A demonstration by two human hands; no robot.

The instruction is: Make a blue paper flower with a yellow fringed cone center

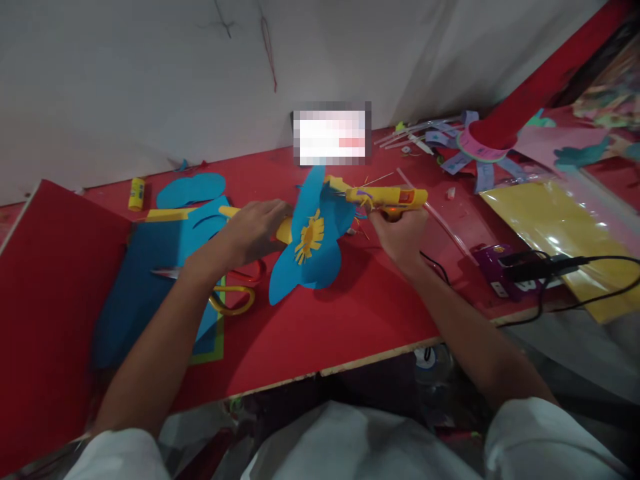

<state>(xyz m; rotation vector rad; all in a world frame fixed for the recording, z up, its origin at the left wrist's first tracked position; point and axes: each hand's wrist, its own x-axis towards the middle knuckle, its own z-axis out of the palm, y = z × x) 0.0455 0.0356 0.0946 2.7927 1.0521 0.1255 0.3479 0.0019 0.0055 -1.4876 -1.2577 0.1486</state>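
My right hand (pixel 400 233) is wrapped round a yellow glue gun (pixel 387 196), its nozzle pointing left at the back of a blue paper flower (pixel 323 257). A fringed yellow paper centre (pixel 311 238) sits in the middle of the petals. My left hand (pixel 257 230) grips the flower from behind, by a yellow paper piece (pixel 285 231) at its back; the fingertips are partly hidden. Under my left forearm lie scissors (pixel 235 300) with yellow and red handles, on blue paper sheets (pixel 145 287).
A glue stick (pixel 136 194) and a blue paper cutout (pixel 191 190) lie at the back left. A blurred bright screen (pixel 330 137) leans on the wall. Right are a purple box (pixel 493 267), black cable (pixel 600 260), yellow plastic-wrapped sheet (pixel 545 213) and red post (pixel 530 100). A red board (pixel 60 320) stands left.
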